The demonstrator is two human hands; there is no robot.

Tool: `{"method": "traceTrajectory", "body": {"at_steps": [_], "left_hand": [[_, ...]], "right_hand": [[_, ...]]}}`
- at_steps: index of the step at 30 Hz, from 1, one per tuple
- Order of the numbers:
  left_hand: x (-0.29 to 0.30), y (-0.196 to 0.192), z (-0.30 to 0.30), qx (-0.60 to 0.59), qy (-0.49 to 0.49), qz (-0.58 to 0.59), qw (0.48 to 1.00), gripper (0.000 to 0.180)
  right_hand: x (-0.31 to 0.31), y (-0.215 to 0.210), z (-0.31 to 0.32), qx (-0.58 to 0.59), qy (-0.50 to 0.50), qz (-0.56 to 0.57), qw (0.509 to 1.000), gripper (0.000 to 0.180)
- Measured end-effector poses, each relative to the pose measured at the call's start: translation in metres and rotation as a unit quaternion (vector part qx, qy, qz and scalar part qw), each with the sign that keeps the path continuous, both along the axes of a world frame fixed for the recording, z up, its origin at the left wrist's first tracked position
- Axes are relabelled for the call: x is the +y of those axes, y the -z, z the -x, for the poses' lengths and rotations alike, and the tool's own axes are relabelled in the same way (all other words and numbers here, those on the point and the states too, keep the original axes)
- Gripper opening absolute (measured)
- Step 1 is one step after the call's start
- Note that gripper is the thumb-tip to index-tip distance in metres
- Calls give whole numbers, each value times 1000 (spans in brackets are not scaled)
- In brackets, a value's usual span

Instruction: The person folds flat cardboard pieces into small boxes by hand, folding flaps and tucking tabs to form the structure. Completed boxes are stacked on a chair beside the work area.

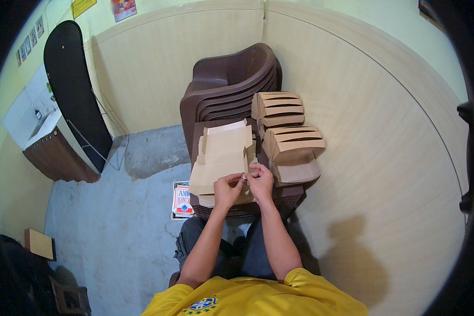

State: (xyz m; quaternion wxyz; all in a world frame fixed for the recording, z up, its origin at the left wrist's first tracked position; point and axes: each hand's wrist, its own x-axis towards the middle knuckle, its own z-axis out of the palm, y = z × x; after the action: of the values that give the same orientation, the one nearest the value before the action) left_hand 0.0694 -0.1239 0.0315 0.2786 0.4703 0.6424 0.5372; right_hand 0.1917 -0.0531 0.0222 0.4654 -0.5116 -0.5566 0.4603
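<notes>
While a black board [76,89] leans against the wall at the far left above a small brown counter [55,152], the grey floor [121,210] spreads out below them, with a flat brown piece of card [39,243] lying near the lower left edge. Further right, a printed packet in red, white and blue [183,200] lies on the floor just beside the desk [284,197], a dark brown plastic surface in front of the seated person. On it lies a stack of flat, unfolded tan cardboard blanks [221,152]. The left hand [227,188] rests at the near edge of this stack, its grip pinching a flap of the top cardboard blank [216,176] between thumb and fingers. Right next to it, almost touching, the right hand [262,181] is pinching the same flap, fingers curled and pressed on the card. Behind the stack stand several dark brown plastic chairs [231,84] nested into one another. To the right of the hands, folded cardboard boxes [295,150] are piled on the desk, and another pile of folded boxes [277,108] sits behind them against the chairs. A pale wood-patterned wall [384,158] fills the right side.
</notes>
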Motion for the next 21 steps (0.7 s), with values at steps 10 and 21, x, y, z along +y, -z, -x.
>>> {"method": "traceTrajectory", "body": {"at_steps": [10, 21], "left_hand": [[7, 12, 13, -127, 65, 6, 990, 18], [18, 21, 8, -81, 4, 87, 993, 9]], "right_hand": [[-4, -9, -9, 65, -61, 23, 996, 22], [-13, 20, -5, -94, -66, -22, 993, 26]]}}
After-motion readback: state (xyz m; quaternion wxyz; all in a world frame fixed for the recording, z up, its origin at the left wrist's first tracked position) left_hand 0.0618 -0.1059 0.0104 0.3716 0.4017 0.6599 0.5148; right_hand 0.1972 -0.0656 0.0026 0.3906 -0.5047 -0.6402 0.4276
